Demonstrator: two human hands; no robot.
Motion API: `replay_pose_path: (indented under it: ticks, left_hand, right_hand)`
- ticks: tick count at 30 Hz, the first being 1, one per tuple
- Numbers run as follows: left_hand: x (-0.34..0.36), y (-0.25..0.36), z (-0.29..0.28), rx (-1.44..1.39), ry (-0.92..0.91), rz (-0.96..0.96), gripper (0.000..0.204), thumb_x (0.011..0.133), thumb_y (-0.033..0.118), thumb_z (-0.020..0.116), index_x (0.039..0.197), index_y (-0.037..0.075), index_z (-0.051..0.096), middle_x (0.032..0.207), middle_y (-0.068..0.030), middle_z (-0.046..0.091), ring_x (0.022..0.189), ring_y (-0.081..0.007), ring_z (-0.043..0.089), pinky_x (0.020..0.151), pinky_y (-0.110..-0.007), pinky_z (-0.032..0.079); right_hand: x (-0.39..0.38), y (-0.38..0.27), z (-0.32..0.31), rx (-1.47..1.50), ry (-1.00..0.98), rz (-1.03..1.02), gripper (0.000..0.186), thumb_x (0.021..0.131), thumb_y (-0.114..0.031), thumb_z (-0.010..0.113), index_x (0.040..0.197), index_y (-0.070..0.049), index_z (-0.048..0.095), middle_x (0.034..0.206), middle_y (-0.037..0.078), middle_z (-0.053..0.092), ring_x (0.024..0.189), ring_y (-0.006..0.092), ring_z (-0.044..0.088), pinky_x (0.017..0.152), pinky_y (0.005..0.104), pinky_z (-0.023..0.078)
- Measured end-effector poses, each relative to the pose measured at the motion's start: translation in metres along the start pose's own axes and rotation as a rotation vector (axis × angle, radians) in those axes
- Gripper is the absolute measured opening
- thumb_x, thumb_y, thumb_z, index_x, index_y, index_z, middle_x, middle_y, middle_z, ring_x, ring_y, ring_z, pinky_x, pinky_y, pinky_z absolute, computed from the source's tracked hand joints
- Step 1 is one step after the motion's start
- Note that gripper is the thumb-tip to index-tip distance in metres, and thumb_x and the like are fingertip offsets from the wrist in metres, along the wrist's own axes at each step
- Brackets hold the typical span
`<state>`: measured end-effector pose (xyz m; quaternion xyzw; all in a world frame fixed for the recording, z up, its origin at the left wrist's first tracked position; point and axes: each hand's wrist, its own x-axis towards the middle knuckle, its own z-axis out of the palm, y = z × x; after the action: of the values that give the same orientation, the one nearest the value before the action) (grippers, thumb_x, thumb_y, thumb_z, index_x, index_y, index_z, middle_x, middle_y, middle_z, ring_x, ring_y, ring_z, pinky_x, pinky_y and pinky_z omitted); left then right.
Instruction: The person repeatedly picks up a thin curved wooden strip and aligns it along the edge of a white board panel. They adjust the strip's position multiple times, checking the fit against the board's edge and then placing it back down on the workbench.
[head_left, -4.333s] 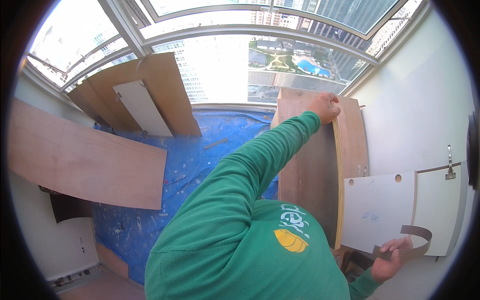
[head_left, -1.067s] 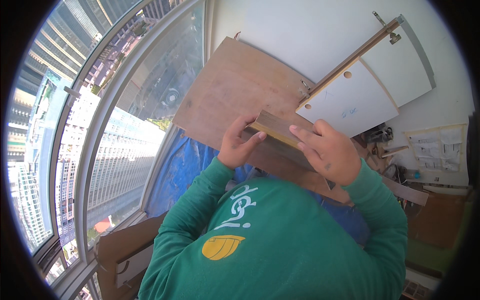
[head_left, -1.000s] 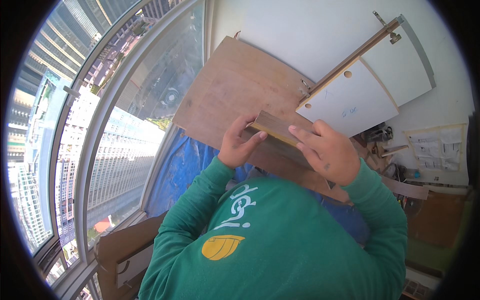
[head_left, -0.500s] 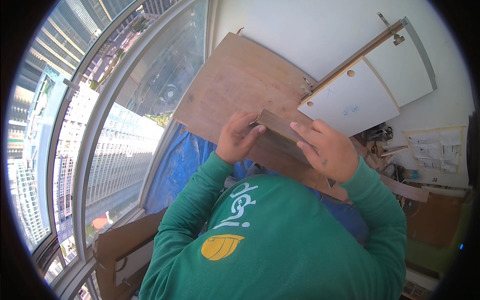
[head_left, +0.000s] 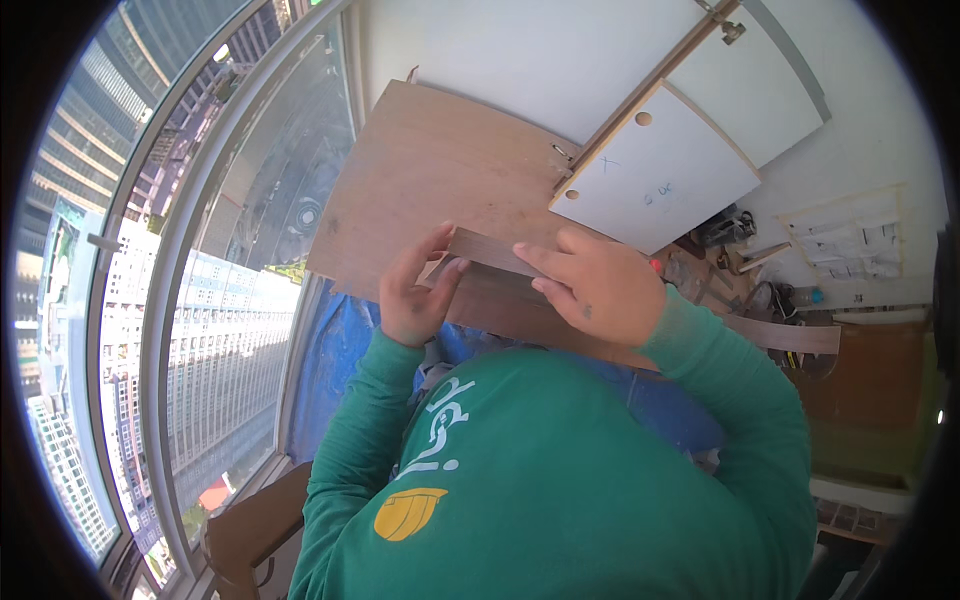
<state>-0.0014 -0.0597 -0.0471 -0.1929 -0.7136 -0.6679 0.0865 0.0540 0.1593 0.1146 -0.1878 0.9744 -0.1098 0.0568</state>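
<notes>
A brown wood-grained board (head_left: 492, 253) is held in front of my chest, its narrow edge turned up and its broad face toward me. My left hand (head_left: 416, 295) grips the board's left end, the thumb on the near side and the fingers round the far corner. Farther along, my right hand (head_left: 605, 290) has its fingers over the upper edge and its thumb against the near face. Beneath and beyond lies a large brown wooden panel (head_left: 400, 170). The board's right end is hidden behind my right hand and forearm.
A glazed window (head_left: 270, 190) runs along the left, with blue sheeting (head_left: 335, 345) below. At the back right stands a white panel (head_left: 665, 165) with two round holes, near a metal clamp (head_left: 733, 32). Tools (head_left: 725, 228) clutter the right, under papers (head_left: 845, 240) on the wall.
The view has shifted, so the surroundings sit farther left. Both hands still hold the board, whose upper edge now lies more level. My right hand has turned, showing more of its back.
</notes>
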Motion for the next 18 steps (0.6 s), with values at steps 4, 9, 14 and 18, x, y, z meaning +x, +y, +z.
replay_pose_path:
  ticks: [4,9,14,18]
  left_hand:
    - [-0.003,-0.007,-0.004,0.075,0.006,0.024,0.041,0.091,0.000,0.075,0.131,-0.001,0.068,0.124,-0.0172,0.073,0.108,-0.0269,0.073,0.088,-0.038,0.062]
    - [-0.002,-0.005,0.002,0.053,0.008,-0.038,0.040,0.092,0.002,0.076,0.130,-0.003,0.067,0.123,-0.0172,0.073,0.107,-0.0247,0.073,0.089,-0.038,0.062]
    - [-0.002,-0.002,0.000,0.106,0.024,-0.055,0.038,0.089,0.006,0.081,0.125,0.001,0.071,0.110,-0.0164,0.076,0.099,-0.0240,0.075,0.084,-0.036,0.060]
    - [-0.004,-0.005,-0.002,0.091,0.032,-0.062,0.035,0.088,0.008,0.082,0.121,0.002,0.073,0.107,-0.0158,0.077,0.095,-0.0252,0.075,0.083,-0.036,0.058]
  right_hand:
    - [0.005,0.003,0.003,-0.030,-0.029,-0.028,0.038,0.098,-0.023,0.065,0.135,-0.014,0.067,0.092,0.011,0.059,0.080,0.0289,0.067,0.065,0.0446,0.054]
    - [0.000,0.008,0.006,-0.006,0.017,-0.020,0.037,0.098,-0.025,0.064,0.134,-0.015,0.067,0.093,0.011,0.059,0.077,0.0299,0.067,0.064,0.0445,0.054]
    - [-0.003,0.005,0.004,-0.042,-0.023,0.041,0.039,0.098,-0.025,0.065,0.136,-0.016,0.067,0.089,0.010,0.056,0.077,0.0271,0.064,0.064,0.0428,0.052]
    - [0.001,0.000,0.000,-0.018,-0.022,0.049,0.038,0.097,-0.024,0.067,0.135,-0.016,0.068,0.088,0.009,0.056,0.074,0.0271,0.063,0.063,0.0428,0.051]
